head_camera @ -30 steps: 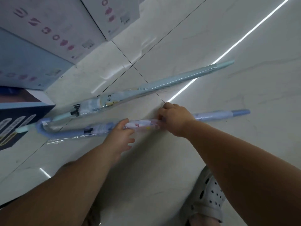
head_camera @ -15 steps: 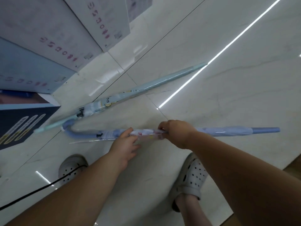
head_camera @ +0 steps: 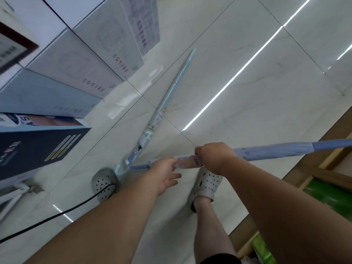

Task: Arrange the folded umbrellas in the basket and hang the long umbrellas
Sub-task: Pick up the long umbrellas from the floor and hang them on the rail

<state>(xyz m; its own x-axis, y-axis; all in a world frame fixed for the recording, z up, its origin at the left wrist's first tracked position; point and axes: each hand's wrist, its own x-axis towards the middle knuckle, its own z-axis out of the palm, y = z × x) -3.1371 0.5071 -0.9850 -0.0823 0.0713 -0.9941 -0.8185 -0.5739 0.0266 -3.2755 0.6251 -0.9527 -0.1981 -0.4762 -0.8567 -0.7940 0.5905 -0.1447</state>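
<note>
I hold a long lavender-blue umbrella (head_camera: 270, 151) roughly level above the floor, its tip running off the right edge. My right hand (head_camera: 215, 157) grips its shaft at the middle, by a pink label. My left hand (head_camera: 162, 174) holds the shaft just left of that label, toward the handle end. A second long umbrella (head_camera: 169, 96), pale blue in a clear sleeve, lies on the tiled floor beyond my hands, its curved handle near my left shoe. No basket of folded umbrellas is in view.
Stacked white and blue boxes (head_camera: 80, 60) line the left side. A black cable (head_camera: 57, 216) crosses the floor at lower left. My two grey perforated shoes (head_camera: 103, 184) stand below the umbrella. A wooden-edged shelf with green packs (head_camera: 327, 195) sits at the right.
The lavender umbrella has been lifted off the floor in both hands and its tip has swung right. My view has risen, and my shoes and the shelf have come into sight.
</note>
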